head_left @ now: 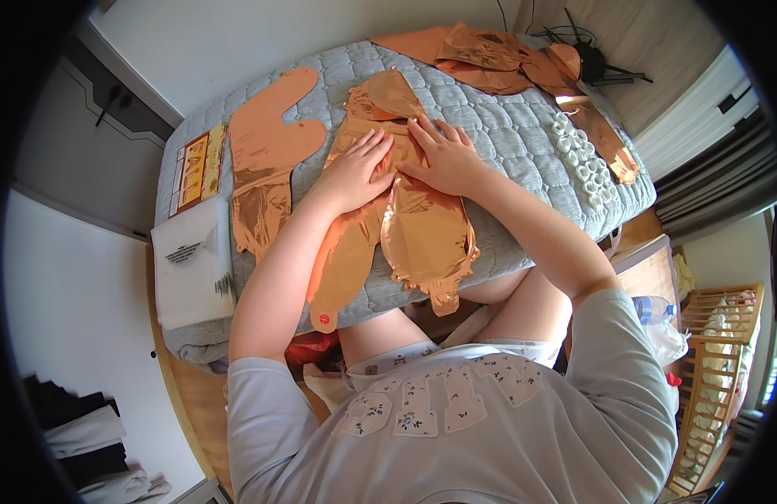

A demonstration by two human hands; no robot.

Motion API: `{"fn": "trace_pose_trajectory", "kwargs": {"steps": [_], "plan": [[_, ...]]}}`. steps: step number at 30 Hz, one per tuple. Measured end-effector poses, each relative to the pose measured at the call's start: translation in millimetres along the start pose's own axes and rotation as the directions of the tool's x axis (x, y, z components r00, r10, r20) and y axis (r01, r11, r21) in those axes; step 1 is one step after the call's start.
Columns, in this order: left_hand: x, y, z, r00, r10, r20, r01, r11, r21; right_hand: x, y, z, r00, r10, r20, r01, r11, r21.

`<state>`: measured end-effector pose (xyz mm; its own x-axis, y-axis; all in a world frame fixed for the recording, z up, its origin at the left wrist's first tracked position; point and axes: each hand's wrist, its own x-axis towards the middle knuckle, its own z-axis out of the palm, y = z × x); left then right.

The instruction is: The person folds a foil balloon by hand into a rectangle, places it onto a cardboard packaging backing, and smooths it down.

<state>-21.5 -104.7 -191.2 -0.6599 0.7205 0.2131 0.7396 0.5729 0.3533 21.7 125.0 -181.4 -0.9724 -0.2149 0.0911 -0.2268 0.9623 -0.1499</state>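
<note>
Copper-coloured flat foil balloons lie on a grey quilted mattress (355, 63). My left hand (357, 174) lies palm down, fingers stretched, on the middle foil balloon (346, 260), which has a small red spot at its near end. Beside it, my right hand (447, 161) presses flat with spread fingers on the upper part of the foil, above a crinkled lobe (429, 231). The two thumbs come close together. Whether the lobe and the middle piece are one balloon, I cannot tell. Another flat foil balloon (271, 139) with a rounded, curving outline lies to the left.
More foil pieces (489, 63) lie along the far right edge, near a black object with prongs (598, 63). Several white ribbon rolls (583, 164) sit at the right. A printed card (197, 168) and a translucent plastic bag (191, 273) lie at the left. A wooden crib (712, 370) stands right.
</note>
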Motion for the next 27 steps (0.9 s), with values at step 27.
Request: {"fn": "trace_pose_trajectory", "kwargs": {"steps": [27], "plan": [[-1.1, -2.2, -0.5, 1.000, 0.026, -0.004, -0.025, 0.997, 0.077, -122.5, 18.7, -42.4, 0.984, -0.177, -0.038, 0.181, 0.960, 0.214]]}}
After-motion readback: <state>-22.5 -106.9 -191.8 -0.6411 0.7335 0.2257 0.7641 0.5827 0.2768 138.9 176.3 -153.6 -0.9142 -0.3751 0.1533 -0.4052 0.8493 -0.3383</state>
